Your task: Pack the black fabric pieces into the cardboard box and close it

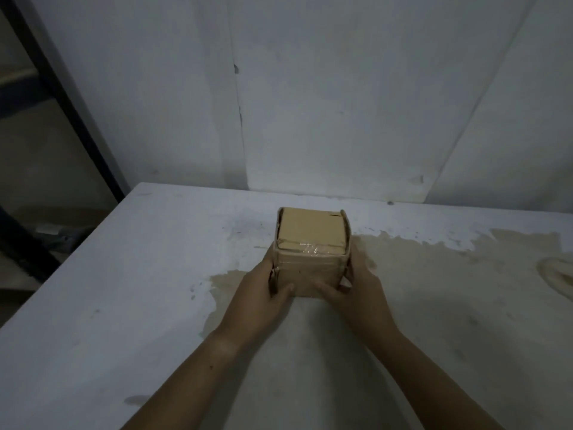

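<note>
We are holding the cardboard box (311, 252) on the table (124, 274), toward its far edge, with the top flaps folded down. No black fabric pieces are showing; we are judging them to be inside. To close it well, we should be squeezing the walls evenly and pressing the lid flat, since in this dim light it seems slightly raised. Our left hand (266, 283) is gripping the left wall and our right hand (356, 283) the right, thumbs lying on the near face.
</note>
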`<act>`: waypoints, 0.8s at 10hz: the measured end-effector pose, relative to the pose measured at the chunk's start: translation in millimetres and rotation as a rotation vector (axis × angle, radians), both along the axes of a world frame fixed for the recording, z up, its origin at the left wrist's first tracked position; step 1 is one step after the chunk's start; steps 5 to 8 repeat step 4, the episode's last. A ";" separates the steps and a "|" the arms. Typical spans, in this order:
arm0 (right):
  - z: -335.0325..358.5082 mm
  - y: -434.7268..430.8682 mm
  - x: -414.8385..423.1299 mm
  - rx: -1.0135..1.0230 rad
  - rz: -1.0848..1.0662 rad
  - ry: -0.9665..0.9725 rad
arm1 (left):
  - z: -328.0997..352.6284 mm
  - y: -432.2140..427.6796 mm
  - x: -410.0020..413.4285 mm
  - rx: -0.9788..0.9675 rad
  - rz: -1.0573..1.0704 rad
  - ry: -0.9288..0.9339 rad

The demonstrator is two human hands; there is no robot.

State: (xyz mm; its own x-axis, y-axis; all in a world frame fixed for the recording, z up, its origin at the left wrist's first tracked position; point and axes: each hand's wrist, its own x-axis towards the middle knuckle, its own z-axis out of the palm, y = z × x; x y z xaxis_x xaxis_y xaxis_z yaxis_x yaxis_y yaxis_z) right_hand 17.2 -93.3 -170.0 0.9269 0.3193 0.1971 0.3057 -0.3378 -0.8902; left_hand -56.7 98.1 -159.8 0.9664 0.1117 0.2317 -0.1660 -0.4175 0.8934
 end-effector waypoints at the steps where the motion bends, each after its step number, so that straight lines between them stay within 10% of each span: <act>1: 13.1 -1.0 -4.7 -0.054 -0.010 0.130 | 14.7 -3.1 -5.8 -0.001 -0.004 0.088; 4: 94.6 -24.0 -20.5 -0.482 -0.005 0.327 | 83.9 1.9 -39.8 0.290 0.189 0.436; 8: 94.6 -24.0 -20.5 -0.482 -0.005 0.327 | 83.9 1.9 -39.8 0.290 0.189 0.436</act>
